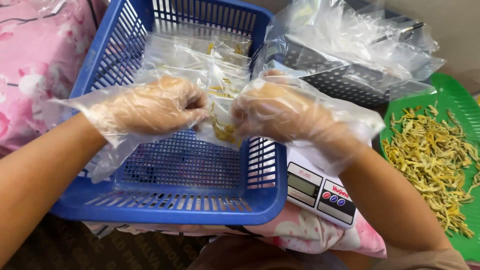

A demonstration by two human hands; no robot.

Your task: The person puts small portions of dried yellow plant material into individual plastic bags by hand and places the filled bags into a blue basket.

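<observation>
Hands pinching small bag over blue basket

Landmark = blue basket [170, 200], slotted plastic, sitting on pink floral cloth [300, 232].

Nearest: white digital scale [320, 192] just beside the basket's right front corner, partly under the right forearm.

Above the basket middle: both hands in loose clear disposable gloves. Left hand [155, 105] and right hand [277, 110] face each other, each with fingers closed together on an edge of one small clear bag [222, 127]. Bag hangs between the hands, over the basket floor, not touching it as far as I can tell. Yellow dried strips visible inside the bag.

Far end of the basket: stack of filled clear bags [200, 55] lying flat, same yellow contents.

Right of the basket: green tray [452, 97] with a pile of loose yellow dried strips [435, 160].

Behind the basket's right rear corner: dark perforated bin [340, 80] holding a heap of empty clear bags [350, 35].

Left of the basket: more pink floral fabric.
</observation>
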